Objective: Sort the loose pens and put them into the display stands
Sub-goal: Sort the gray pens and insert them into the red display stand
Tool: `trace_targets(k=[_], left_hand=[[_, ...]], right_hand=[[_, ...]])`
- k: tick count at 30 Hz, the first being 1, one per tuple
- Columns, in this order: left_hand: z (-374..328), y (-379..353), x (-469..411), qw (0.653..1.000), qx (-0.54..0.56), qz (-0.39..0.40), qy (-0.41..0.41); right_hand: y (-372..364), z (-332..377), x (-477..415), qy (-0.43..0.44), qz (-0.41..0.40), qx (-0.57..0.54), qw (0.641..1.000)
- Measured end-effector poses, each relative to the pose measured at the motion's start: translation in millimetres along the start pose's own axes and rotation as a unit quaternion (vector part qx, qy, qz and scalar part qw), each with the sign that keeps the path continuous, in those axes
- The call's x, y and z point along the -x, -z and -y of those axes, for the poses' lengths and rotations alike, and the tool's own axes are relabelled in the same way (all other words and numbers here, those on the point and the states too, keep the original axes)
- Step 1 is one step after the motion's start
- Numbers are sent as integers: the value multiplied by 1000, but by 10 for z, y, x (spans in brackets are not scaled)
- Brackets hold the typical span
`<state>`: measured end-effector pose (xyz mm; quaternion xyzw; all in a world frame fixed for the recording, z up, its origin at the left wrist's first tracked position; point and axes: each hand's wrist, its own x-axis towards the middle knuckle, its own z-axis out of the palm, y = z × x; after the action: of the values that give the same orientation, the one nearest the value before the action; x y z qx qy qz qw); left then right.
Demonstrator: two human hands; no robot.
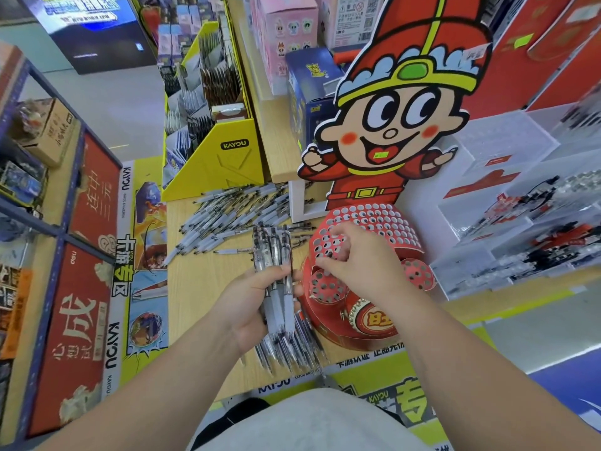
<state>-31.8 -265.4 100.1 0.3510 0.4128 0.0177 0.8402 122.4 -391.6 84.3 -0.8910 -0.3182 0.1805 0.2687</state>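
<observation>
Near the front edge of the wooden table point(201, 288), a bundle of pens point(276, 271) is gripped upright in the left hand point(257, 307), with the fingers curled round the barrels. The right hand point(354, 258) is held over the perforated top of the red display stand point(383, 222) with its fingers bent; whether a pen is pinched there cannot be told.

A slip is judged likely if the bundle is loosened while one pen is drawn out, so that barrels are scattered among more pens point(292, 353) lying at the near edge. A pen pushed in at a slant could be jammed, or the cardboard bent.

Loose pens point(234, 216) are heaped far left, before a yellow card rack point(221, 157). Clear boxes point(520, 222) are stacked to the right.
</observation>
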Motion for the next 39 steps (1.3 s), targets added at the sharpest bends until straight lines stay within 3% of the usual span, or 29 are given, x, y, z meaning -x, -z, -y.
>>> trace_targets(k=[2, 6, 15, 20, 25, 29, 33, 39], left_hand=[[-9, -13, 6, 1000, -24, 7, -8], [-8, -59, 13, 997, -65, 42, -16], [38, -128, 0, 991, -112, 61, -32], [82, -78, -79, 997, -72, -24, -8], [131, 148, -163, 993, -51, -102, -3], [151, 224, -185, 993, -41, -111, 6], [143, 143, -179, 995, -40, -95, 5], [106, 43, -138, 997, -39, -71, 7]], right_hand=[[139, 95, 17, -21, -8, -93, 995], [228, 270, 106, -71, 71, -267, 959], [70, 272, 217, -135, 85, -342, 926], [270, 120, 197, -149, 31, -408, 900], [446, -209, 173, -178, -98, -393, 897], [414, -300, 200, -140, -170, -304, 927], [247, -315, 217, -73, -155, -199, 965], [118, -253, 217, -1, -134, -89, 987]])
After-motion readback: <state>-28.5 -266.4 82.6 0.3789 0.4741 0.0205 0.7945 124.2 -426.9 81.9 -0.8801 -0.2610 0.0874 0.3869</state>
